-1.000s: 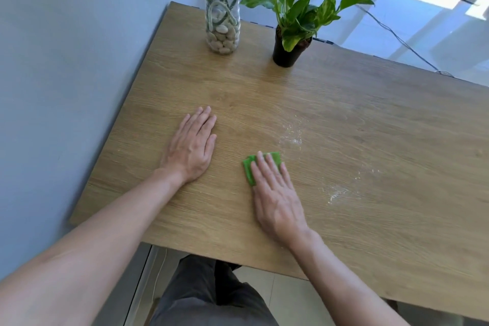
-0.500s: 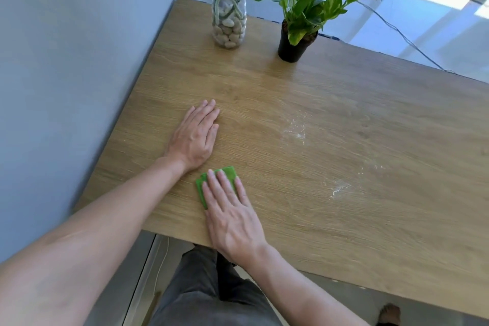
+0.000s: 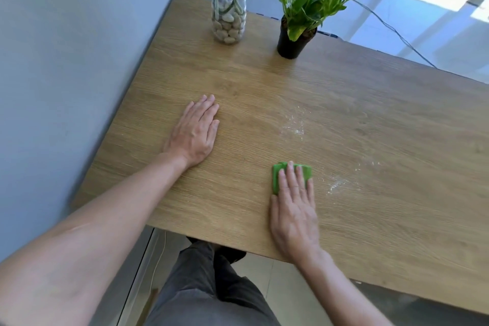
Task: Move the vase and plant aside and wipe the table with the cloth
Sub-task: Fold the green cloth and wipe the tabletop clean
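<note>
Right hand flat, fingers straight, pressing the green cloth on the table, left hand spread flat nearby, vase and plant at the far edge, white smears beside the cloth.

Both forearms are bare from the lower edge of the frame up to the wrists, with no sleeve in sight. The left hand and the right hand wear no gloves, rings, watch or bands. At the bottom centre of the frame the legs show in dark grey trousers of a plain, faintly creased fabric. Just above them, a dark shoe tip pokes out, too shadowed to make out further.
</note>
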